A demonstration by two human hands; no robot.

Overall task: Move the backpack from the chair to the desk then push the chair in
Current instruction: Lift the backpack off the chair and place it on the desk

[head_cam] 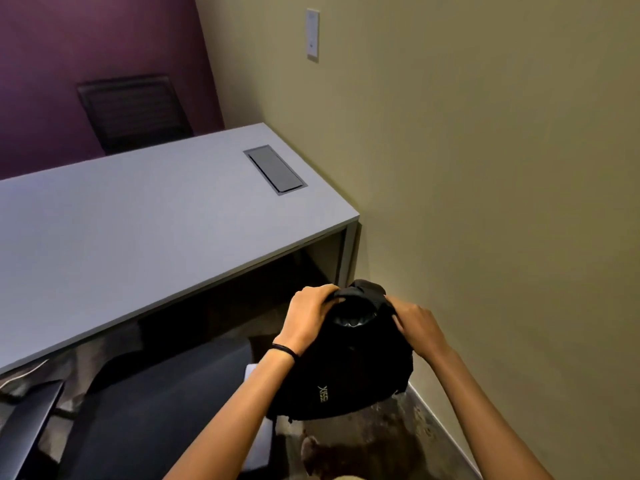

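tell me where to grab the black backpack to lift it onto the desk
Grip the top of the backpack, coming from above. It stands upright with its top end facing up, and the left hand and right hand already clasp that top from either side. That looks secure for carrying it over to the desk.

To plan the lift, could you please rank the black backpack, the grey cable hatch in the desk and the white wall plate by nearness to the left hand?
1. Black backpack, in its grip.
2. Grey cable hatch, on the desktop's far right.
3. White wall plate, high on the right wall.
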